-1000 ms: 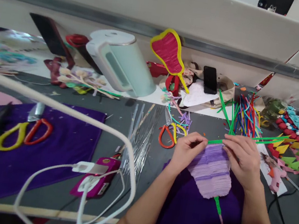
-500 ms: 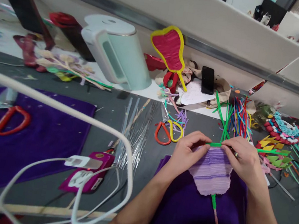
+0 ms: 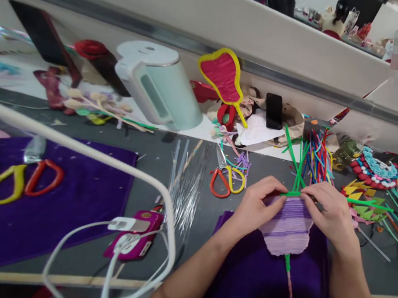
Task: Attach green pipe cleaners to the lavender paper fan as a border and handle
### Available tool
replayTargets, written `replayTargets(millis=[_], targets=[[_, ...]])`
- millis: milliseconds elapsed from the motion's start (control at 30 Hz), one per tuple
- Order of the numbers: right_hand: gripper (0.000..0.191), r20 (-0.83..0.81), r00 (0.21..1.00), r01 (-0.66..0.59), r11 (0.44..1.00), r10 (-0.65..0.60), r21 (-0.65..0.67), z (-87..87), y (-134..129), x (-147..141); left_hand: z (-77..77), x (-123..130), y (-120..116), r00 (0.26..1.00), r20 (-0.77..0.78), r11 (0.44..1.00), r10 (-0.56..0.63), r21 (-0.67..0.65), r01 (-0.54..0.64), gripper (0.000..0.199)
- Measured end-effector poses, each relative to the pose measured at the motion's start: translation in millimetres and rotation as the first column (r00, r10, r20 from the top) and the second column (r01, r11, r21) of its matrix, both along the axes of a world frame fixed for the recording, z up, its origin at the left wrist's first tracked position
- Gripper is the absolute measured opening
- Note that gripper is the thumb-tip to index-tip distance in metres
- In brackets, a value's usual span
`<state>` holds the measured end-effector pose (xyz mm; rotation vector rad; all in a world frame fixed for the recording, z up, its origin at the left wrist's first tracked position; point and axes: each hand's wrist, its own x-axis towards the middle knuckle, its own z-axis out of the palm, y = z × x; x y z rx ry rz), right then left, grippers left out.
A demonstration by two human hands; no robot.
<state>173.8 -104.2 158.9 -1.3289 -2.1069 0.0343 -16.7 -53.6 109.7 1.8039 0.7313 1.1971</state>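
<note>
Between my hands is a fan-shaped craft piece of lilac and purple pipe cleaners laid in rows, with a green and pink stem pointing towards me. My left hand pinches its upper left edge, where a green pipe cleaner runs across the top. On the right side, my right hand pinches the same green strip and the piece's upper right edge. The fingertips of both hands are close together. Loose green ends stick out beyond my right hand. A purple cloth lies beneath the piece.
Red-and-yellow scissors and thin wires lie to the left. Further left are a kettle, a white cable, a magenta device and more scissors. Pipe cleaners and a phone lie beyond my hands.
The camera view has shifted, so the desk items at left appear further right and lower. Both hands keep their pinch on the lilac piece and green strip, with little movement.
</note>
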Motion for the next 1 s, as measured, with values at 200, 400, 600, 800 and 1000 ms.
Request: replayTargets(millis=[200, 400, 600, 800, 1000], targets=[[0.012, 0.018, 0.999, 0.035, 0.999, -0.036, 0.029, 3.8, 3.2, 6.2, 12.3, 7.8, 10.8, 0.998, -0.064, 1.0, -0.007, -0.005, 0.007, 0.007], [0.013, -0.001, 0.999, 0.051, 0.998, -0.051, 0.021, 2.8, 6.6, 6.6, 15.9, 9.7, 17.1, 0.989, -0.139, 0.99, -0.047, -0.135, 0.028, 0.004], [0.015, -0.158, 0.979, 0.115, 0.991, -0.126, -0.074, -1.1, 3.5, 4.5, 16.7, 6.5, 21.8, 0.999, -0.023, 0.979, -0.029, -0.204, 0.024, 0.007], [0.014, -0.339, 0.895, 0.215, 0.946, -0.29, -0.242, -10.0, 2.1, 3.3, 19.3, -1.4, 24.4, 0.999, 0.042, 0.965, 0.015, -0.264, -0.003, 0.006], [0.019, -0.511, 0.778, 0.208, 0.917, -0.366, -0.341, -19.4, 6.1, -5.9, 16.4, -10.7, 29.2, 0.994, 0.076, 0.963, 0.077, -0.264, -0.054, 0.007]])
